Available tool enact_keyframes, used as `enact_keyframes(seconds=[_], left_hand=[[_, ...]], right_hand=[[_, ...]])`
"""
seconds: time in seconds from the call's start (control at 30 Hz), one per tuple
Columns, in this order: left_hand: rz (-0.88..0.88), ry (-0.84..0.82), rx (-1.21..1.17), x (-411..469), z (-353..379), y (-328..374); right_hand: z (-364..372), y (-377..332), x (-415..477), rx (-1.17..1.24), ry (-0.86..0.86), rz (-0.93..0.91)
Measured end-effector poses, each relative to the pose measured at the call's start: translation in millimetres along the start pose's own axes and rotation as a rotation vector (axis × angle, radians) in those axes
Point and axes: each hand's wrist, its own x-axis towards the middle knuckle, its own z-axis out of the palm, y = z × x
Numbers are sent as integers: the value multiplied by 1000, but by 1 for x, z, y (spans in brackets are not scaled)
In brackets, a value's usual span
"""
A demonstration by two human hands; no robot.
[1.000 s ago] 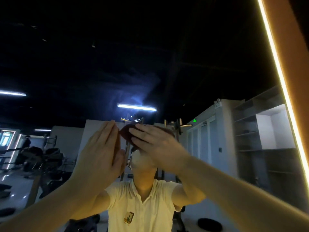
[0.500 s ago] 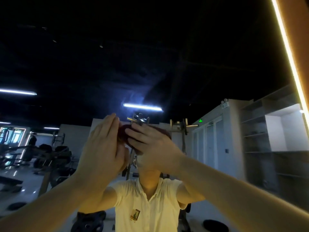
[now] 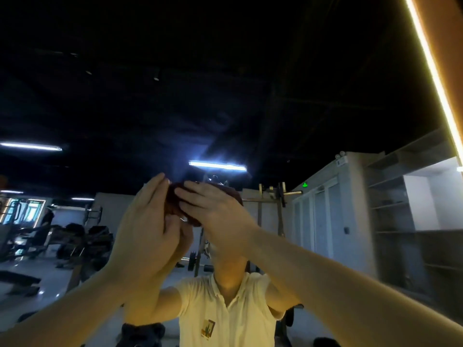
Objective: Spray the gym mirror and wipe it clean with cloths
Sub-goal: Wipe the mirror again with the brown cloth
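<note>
Left hand (image 3: 147, 231) and right hand (image 3: 218, 214) press a dark red cloth (image 3: 173, 201) flat-fingered against the gym mirror (image 3: 225, 96), well left of its lit edge strip (image 3: 431, 71). Overlapped open palms probably spread wiping pressure evenly.

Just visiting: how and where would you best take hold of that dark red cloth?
Probably from straight in front, palm flat on its broad back, as the right hand lies now. The cloth is a soft bunched wad that seems pressed to the mirror, with no handle or stiff edge to pinch; the left hand touches its left side with straight fingers.
</note>
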Motion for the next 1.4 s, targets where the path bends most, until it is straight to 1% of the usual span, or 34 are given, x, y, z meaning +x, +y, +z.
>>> enact_keyframes(seconds=[0.03, 0.07, 0.1, 0.17, 0.23, 0.27, 0.3, 0.33, 0.37, 0.47, 0.53, 0.57, 0.6, 0.63, 0.7, 0.83, 0.9, 0.93, 0.97, 1.0, 1.03, 1.1, 1.17, 1.2, 1.23, 1.27, 1.3, 1.4], left_hand=[[-5, -4, 32, 2, -2, -3], [-5, -17, 72, 2, -3, -6], [-3, -35, 113, 3, -1, -9], [-16, -87, 155, 3, 1, -9], [-17, -149, 152, 0, 3, -11], [-10, -159, 126, 1, 2, -14], [-6, -159, 87, 0, 0, -16], [-14, -150, 45, -2, -2, -17], [-30, -127, 4, -2, -5, -18], [-55, 40, -87, -4, -12, -17], [-27, 101, -97, -3, -11, -12], [-16, 106, -93, -3, -9, -8], [-6, 97, -85, -2, -6, -2], [5, 78, -72, -1, -2, 6], [54, 36, -20, -2, 12, 24], [165, -20, 71, -8, 43, 58], [198, -22, 111, -9, 55, 69], [207, -24, 120, -9, 60, 74], [205, -24, 114, -8, 64, 79], [190, -24, 93, -7, 67, 84], [174, -21, 70, -4, 70, 90], [154, 5, 46, 1, 75, 103], [159, 38, 29, 5, 80, 118], [170, 44, 23, 7, 84, 126], [185, 45, 29, 9, 88, 131], [204, 37, 52, 10, 92, 136], [221, 22, 85, 12, 97, 139], [259, -16, 189, 15, 113, 145]], right_hand=[[-2, 12, -1, -26, -49, -87], [-5, 32, 5, -74, -65, -68], [-9, 55, 16, -119, -33, 40], [-29, 104, 39, -171, 114, 391], [-45, 126, 61, -144, 143, 723], [-47, 121, 73, -130, 170, 804], [-46, 107, 84, -118, 171, 819], [-40, 87, 91, -124, 159, 760], [-32, 64, 94, -129, 148, 650], [-9, 5, 75, -85, 43, 258], [-4, -3, 50, -52, -49, 45], [-3, 4, 37, -62, -74, -1], [-5, 17, 25, -102, -65, 17], [-10, 33, 11, -141, -21, 91], [-31, 71, -23, -189, 88, 339], [-75, 147, -138, -243, 153, 892], [-88, 163, -175, -236, 218, 1147], [-89, 163, -177, -230, 233, 1238], [-87, 158, -169, -228, 242, 1284], [-82, 148, -154, -244, 242, 1266], [-74, 130, -138, -270, 222, 1196], [-56, 88, -107, -268, 171, 890], [-39, 55, -105, -155, 17, 550], [-35, 52, -115, -120, -44, 408], [-39, 56, -128, -122, -69, 310], [-45, 70, -143, -160, -49, 275], [-53, 88, -158, -201, -5, 315], [-88, 154, -214, -241, 95, 618]])
